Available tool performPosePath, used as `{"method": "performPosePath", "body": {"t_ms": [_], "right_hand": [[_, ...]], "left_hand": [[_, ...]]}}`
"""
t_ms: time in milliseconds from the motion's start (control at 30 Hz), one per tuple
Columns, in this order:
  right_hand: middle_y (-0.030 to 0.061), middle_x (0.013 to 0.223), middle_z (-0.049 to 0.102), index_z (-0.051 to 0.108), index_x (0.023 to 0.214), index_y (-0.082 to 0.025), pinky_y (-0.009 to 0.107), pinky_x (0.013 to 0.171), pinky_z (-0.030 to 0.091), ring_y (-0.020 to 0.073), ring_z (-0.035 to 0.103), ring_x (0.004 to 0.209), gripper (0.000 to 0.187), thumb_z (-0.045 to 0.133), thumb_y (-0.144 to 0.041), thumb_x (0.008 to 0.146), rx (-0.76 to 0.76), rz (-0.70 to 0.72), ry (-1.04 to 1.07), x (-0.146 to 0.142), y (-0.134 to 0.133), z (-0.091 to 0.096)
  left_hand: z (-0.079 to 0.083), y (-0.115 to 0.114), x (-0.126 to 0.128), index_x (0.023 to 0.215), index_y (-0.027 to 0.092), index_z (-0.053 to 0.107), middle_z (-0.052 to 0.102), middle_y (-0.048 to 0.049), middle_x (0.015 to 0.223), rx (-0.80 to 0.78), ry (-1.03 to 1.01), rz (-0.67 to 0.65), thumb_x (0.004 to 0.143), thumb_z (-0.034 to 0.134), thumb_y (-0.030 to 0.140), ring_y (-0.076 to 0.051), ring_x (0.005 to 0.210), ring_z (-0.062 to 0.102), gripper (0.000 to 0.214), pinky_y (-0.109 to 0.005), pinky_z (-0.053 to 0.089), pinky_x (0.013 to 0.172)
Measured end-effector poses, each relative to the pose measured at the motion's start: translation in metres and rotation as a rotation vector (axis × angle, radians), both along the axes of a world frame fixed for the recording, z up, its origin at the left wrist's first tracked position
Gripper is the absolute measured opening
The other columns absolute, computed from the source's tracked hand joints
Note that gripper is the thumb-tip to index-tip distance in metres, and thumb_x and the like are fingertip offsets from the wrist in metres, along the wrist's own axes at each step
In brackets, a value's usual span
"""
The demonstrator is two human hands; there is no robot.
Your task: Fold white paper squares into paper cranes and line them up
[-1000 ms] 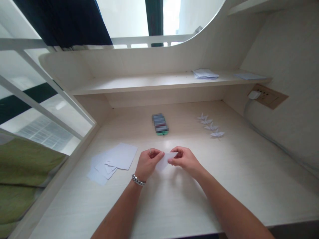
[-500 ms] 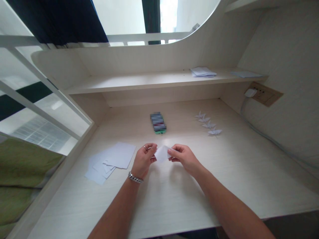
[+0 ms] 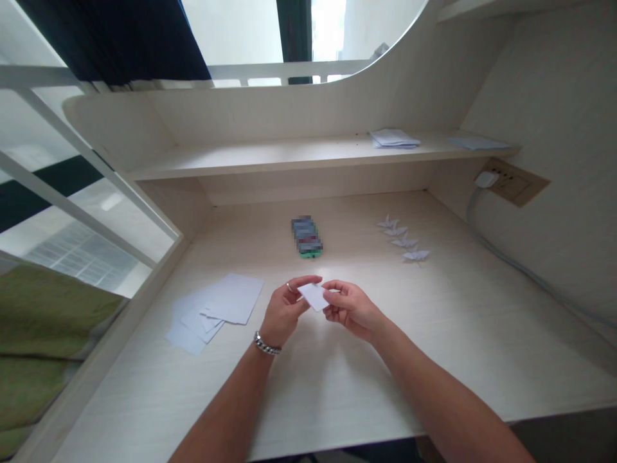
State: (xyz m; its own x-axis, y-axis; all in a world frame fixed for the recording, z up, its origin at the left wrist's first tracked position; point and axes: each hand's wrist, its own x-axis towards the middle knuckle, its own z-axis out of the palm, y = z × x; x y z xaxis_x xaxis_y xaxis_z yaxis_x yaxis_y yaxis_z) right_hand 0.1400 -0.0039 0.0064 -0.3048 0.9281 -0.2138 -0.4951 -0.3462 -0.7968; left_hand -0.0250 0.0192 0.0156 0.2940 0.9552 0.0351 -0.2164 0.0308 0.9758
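Both of my hands hold one small folded piece of white paper [image 3: 314,296] just above the light wooden desk [image 3: 337,386]. My left hand [image 3: 285,310], with a ring and a metal bracelet, pinches its left edge. My right hand [image 3: 351,307] pinches its right side, fingers curled under. A loose pile of white paper sheets [image 3: 212,310] lies on the desk to the left of my left hand.
A phone [image 3: 307,236] lies flat behind my hands. A row of several small folded paper cranes [image 3: 403,239] sits at the back right. Folded papers [image 3: 393,138] rest on the shelf above. A wall socket with a plug and cable [image 3: 486,181] is at right.
The paper has been folded smaller and turned between my fingers. My hands have drawn closer together and risen slightly off the desk.
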Motion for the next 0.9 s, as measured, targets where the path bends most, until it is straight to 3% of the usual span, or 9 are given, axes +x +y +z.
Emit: {"method": "performPosePath", "body": {"t_ms": [100, 233, 300, 500, 633, 733, 900], "right_hand": [[0.0007, 0.072, 0.062, 0.064, 0.088, -0.017, 0.023, 0.059, 0.042, 0.0112, 0.056, 0.063, 0.037, 0.08, -0.042, 0.066, 0.019, 0.04, -0.108, 0.001, 0.001, -0.001], [0.0058, 0.084, 0.066, 0.065, 0.082, -0.016, 0.024, 0.062, 0.044, 0.0168, 0.062, 0.079, 0.039, 0.07, -0.054, 0.072, 0.091, -0.115, -0.324, 0.01, 0.007, 0.0], [0.0057, 0.081, 0.066, 0.066, 0.086, -0.016, 0.025, 0.061, 0.046, 0.017, 0.063, 0.077, 0.044, 0.061, -0.06, 0.077, 0.145, -0.154, -0.332, 0.016, 0.01, 0.001], [0.0002, 0.057, 0.061, 0.066, 0.076, -0.014, 0.024, 0.052, 0.043, 0.0113, 0.056, 0.052, 0.03, 0.072, -0.043, 0.074, 0.32, -0.063, -0.496, 0.021, 0.01, -0.004], [0.0015, 0.057, 0.064, 0.07, 0.079, -0.013, 0.025, 0.052, 0.045, 0.012, 0.058, 0.051, 0.025, 0.073, -0.037, 0.072, 0.289, -0.036, -0.461, 0.019, 0.009, -0.004], [0.0023, 0.061, 0.068, 0.075, 0.089, -0.015, 0.026, 0.054, 0.047, 0.0117, 0.059, 0.052, 0.026, 0.074, -0.032, 0.07, 0.266, -0.026, -0.391, 0.018, 0.007, -0.002], [0.0027, 0.06, 0.069, 0.077, 0.09, -0.016, 0.028, 0.06, 0.05, 0.0132, 0.061, 0.056, 0.028, 0.078, -0.027, 0.065, 0.25, 0.01, -0.329, 0.019, 0.004, 0.001]], "left_hand": [[-0.004, 0.002, -0.002, 0.083, 0.014, 0.073, 0.074, -0.0083, 0.091, 0.01, 0.026, 0.042, 0.068, 0.078, 0.025, -0.018, 0.081, 0.067, 0.019, -0.03, 0.052, 0.077], [-0.004, 0.005, -0.006, 0.078, 0.014, 0.072, 0.073, -0.0043, 0.073, -0.099, 0.074, 0.137, 0.064, 0.08, 0.027, -0.013, 0.064, 0.064, 0.021, -0.026, 0.051, 0.065], [-0.001, 0.006, -0.006, 0.078, 0.013, 0.073, 0.073, -0.0053, 0.071, -0.128, 0.151, 0.121, 0.063, 0.08, 0.027, -0.014, 0.062, 0.063, 0.023, -0.025, 0.05, 0.062], [0.005, 0.004, -0.008, 0.08, 0.01, 0.074, 0.073, -0.0064, 0.067, -0.141, 0.248, -0.011, 0.063, 0.079, 0.024, -0.012, 0.058, 0.061, 0.023, -0.023, 0.048, 0.056], [0.005, 0.004, -0.011, 0.082, 0.012, 0.075, 0.074, -0.0057, 0.07, -0.176, 0.22, -0.045, 0.062, 0.078, 0.022, -0.012, 0.059, 0.062, 0.022, -0.023, 0.049, 0.056], [0.005, 0.004, -0.011, 0.077, 0.013, 0.075, 0.072, -0.0038, 0.065, -0.167, 0.197, -0.002, 0.061, 0.077, 0.019, -0.012, 0.057, 0.062, 0.017, -0.022, 0.05, 0.055], [0.006, 0.004, -0.012, 0.07, 0.014, 0.075, 0.07, -0.0015, 0.059, -0.09, 0.189, 0.067, 0.063, 0.075, 0.018, -0.012, 0.054, 0.06, 0.008, -0.022, 0.05, 0.054]]}}
